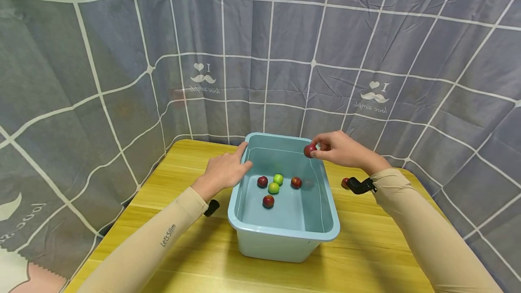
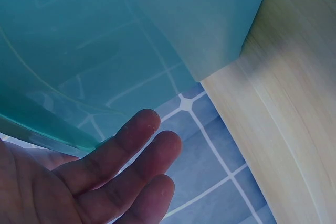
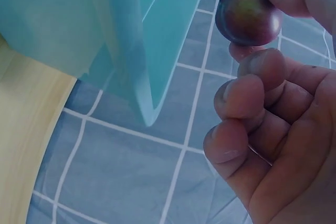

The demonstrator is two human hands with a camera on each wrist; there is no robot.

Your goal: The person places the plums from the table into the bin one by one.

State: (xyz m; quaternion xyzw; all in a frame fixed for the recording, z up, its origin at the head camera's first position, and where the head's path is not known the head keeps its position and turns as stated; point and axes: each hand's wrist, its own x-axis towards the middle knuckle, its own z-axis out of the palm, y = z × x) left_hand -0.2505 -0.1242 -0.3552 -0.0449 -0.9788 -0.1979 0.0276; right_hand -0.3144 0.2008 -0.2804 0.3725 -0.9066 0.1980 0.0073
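Over the right rim of a light blue plastic tub, my right hand pinches a dark red plum between thumb and forefinger. In the right wrist view the plum shows a yellowish patch, and the other fingers are bent below it. My left hand rests at the tub's left rim, its forefinger stretched along the edge. The left wrist view shows its fingers loosely extended outside the tub. On the tub floor lie three dark red plums and two green round fruits.
The tub stands on a yellow wood-grain table. Another red fruit lies on the table to the right, partly hidden by the black wrist strap. A grey curtain with white lines hangs behind and at both sides.
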